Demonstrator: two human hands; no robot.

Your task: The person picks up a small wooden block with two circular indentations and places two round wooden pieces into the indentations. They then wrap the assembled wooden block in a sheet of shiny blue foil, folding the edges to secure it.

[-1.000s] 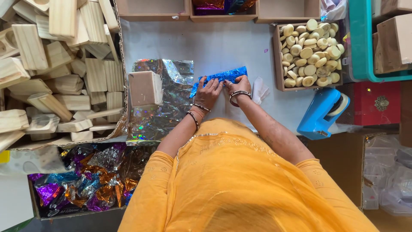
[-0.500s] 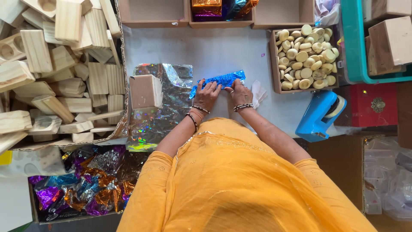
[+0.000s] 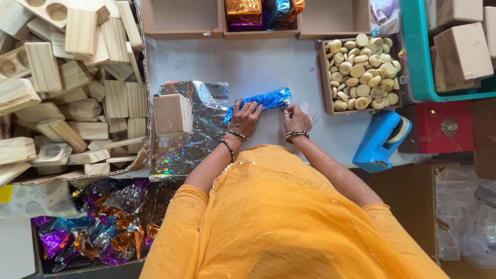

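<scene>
The left hand is laid flat, fingers spread, on the near edge of a long block wrapped in blue foil, which lies across the white table just ahead of both hands. The right hand is set at the wrap's right end, fingertips drawn together there; whether a flap of foil is actually pinched cannot be told from this height. A scrap of clear film is seen just beyond that hand's fingers.

The fold in hand looks best done with the block pinned steadily under the left palm, so that it is not rolled while the end is tucked. The foil is thin and crinkly; it should be creased tight against the block's corner, not tugged, or a tear is likely.

To the left of the left hand, a small wooden box is parked on a sheet of silver holographic foil. Off beyond the right hand, a tray of pale round discs and a blue tape dispenser are within reach.
</scene>
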